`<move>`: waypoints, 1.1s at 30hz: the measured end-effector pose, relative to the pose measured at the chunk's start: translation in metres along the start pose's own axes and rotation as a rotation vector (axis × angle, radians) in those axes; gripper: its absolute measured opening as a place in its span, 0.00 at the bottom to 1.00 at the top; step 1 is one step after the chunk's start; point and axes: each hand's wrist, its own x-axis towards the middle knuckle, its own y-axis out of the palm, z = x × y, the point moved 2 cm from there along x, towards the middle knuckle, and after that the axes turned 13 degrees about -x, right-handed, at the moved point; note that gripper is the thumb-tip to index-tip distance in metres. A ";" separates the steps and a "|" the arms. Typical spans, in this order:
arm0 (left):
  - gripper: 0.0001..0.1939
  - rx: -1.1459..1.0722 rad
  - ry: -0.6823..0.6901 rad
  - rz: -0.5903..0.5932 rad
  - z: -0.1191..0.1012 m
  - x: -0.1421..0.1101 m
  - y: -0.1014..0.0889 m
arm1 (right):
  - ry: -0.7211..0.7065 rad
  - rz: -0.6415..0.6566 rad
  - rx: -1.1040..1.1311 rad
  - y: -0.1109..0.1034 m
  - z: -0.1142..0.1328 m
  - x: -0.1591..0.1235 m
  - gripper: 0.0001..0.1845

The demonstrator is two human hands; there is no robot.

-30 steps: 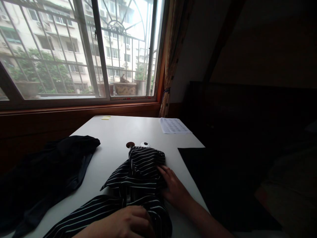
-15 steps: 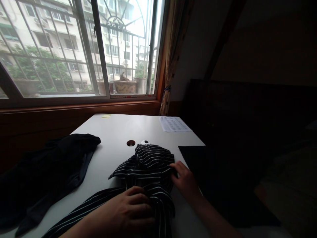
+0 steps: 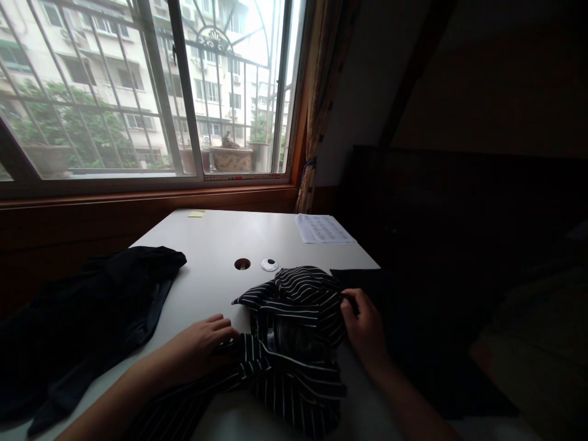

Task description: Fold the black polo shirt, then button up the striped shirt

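Note:
A black shirt with thin white stripes [image 3: 294, 312] lies crumpled on the white table, its collar area part-way open toward me. On its right edge, my right hand [image 3: 365, 321] pinches the cloth between thumb and fingers. My left hand [image 3: 209, 343] is closed on the shirt's left side, near a sleeve that trails toward the lower left; its fingertips are partly hidden by the fabric. A dark garment [image 3: 101, 312] lies heaped on the table's left side, apart from both hands.
The white table [image 3: 215, 239] has a round cable hole [image 3: 242, 264] and a white ring cover [image 3: 269, 264] near its middle. Printed sheets [image 3: 324, 228] and a yellow sticky note [image 3: 196, 214] lie at the back. A dark flat sheet [image 3: 358, 278] is on the right, beneath a barred window's curtain [image 3: 309, 165].
The striped shirt has shifted right and spread open, uncovering the white ring. My right hand moved right with the cloth; my left hand moved left and away from me.

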 end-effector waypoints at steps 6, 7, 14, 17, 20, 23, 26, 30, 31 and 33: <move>0.09 -0.057 0.025 -0.050 0.005 0.001 -0.007 | 0.025 -0.008 0.009 -0.004 -0.004 0.005 0.15; 0.09 -0.057 0.019 -0.088 0.009 0.000 -0.012 | 0.035 -0.023 0.009 -0.007 -0.004 0.006 0.15; 0.10 -0.089 -0.065 -0.450 0.052 -0.023 -0.058 | 0.148 -0.181 -0.012 -0.024 -0.016 0.013 0.17; 0.12 -0.035 -0.155 -0.659 0.067 -0.038 -0.079 | 0.230 -0.280 -0.007 -0.033 -0.022 0.015 0.18; 0.13 0.089 -0.277 -0.830 0.075 -0.051 -0.091 | 0.291 -0.384 0.017 -0.040 -0.028 0.017 0.18; 0.12 0.296 -0.326 -0.868 0.078 -0.055 -0.092 | 0.324 -0.425 0.033 -0.043 -0.033 0.019 0.18; 0.13 0.469 -0.270 -0.823 0.076 -0.052 -0.085 | 0.337 -0.390 0.046 -0.041 -0.038 0.022 0.17; 0.12 0.445 -0.059 -0.579 0.063 -0.037 -0.070 | 0.252 -0.362 -0.012 -0.039 -0.040 0.026 0.15; 0.13 0.387 0.005 -0.469 0.058 -0.032 -0.065 | 0.206 -0.363 -0.046 -0.039 -0.038 0.027 0.15; 0.15 0.257 0.098 -0.278 0.045 -0.024 -0.054 | 0.097 -0.365 -0.118 -0.040 -0.035 0.028 0.13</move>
